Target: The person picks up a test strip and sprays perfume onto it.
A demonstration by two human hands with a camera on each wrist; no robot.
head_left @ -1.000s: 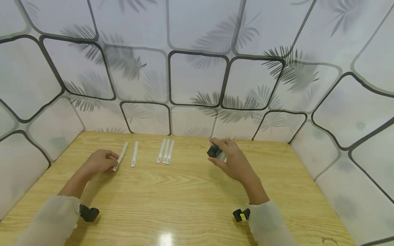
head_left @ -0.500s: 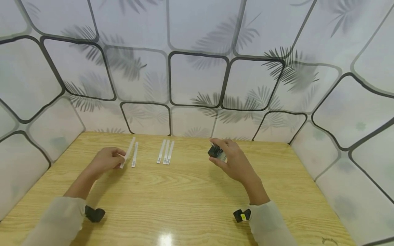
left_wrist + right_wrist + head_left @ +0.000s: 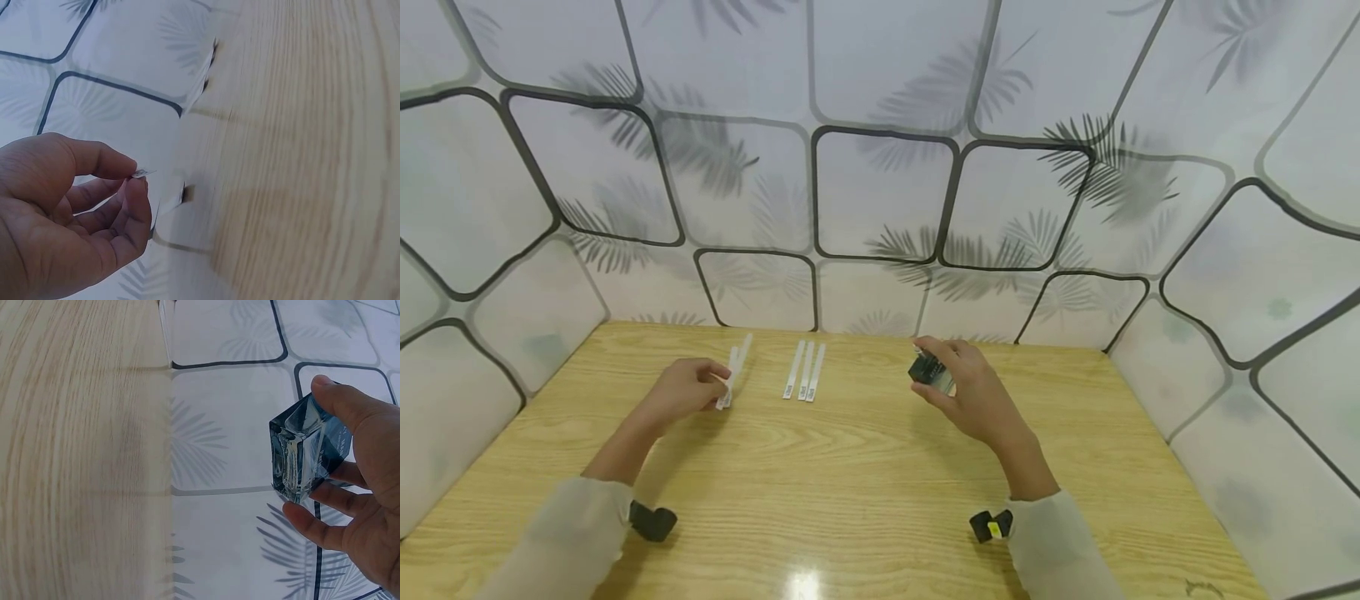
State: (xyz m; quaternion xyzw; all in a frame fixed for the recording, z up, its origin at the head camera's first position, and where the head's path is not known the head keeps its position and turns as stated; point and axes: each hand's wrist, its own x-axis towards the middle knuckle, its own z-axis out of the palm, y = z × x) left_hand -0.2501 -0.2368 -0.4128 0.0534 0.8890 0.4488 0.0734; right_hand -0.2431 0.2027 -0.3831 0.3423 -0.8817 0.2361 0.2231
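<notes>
My left hand (image 3: 681, 392) pinches a narrow white paper strip (image 3: 743, 352) between thumb and forefinger. In the left wrist view only the printed end of this strip (image 3: 144, 173) pokes out past the fingertips. In the head view it overlaps a second strip (image 3: 733, 357) lying on the table. My right hand (image 3: 970, 396) holds a perfume bottle (image 3: 927, 371) tilted above the table. Close up in the right wrist view, the bottle (image 3: 306, 450) is thick clear glass with dark blue sides, gripped between thumb and fingers.
Three more white strips (image 3: 806, 372) with small printed ends lie side by side, centre left on the wooden table (image 3: 850, 467). Patterned wall covering (image 3: 880, 192) rises behind the table and along both sides. Light reflects off the wood near the front edge.
My left hand has moved right with the pinched strip, from left of the lying strip to over it. My right hand and the bottle have hardly moved.
</notes>
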